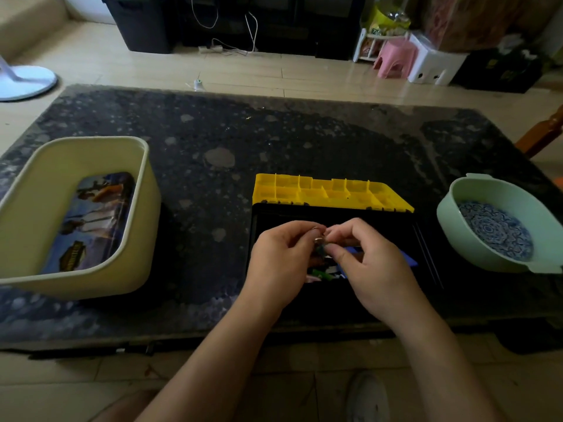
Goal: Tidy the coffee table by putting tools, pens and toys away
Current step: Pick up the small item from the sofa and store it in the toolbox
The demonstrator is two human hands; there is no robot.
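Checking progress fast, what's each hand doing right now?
Left hand: fingers pinched shut on a small metal ring item over the toolbox.
Right hand: pinched shut on the same item.

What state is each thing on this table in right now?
Toolbox: open, yellow lid tipped back, a few items inside.
Cream bin: open, upright, one printed tin inside.
Green bowl: upright, patterned dish inside.
Left hand: pinching a small metal-ringed object.
Right hand: pinching the same object.
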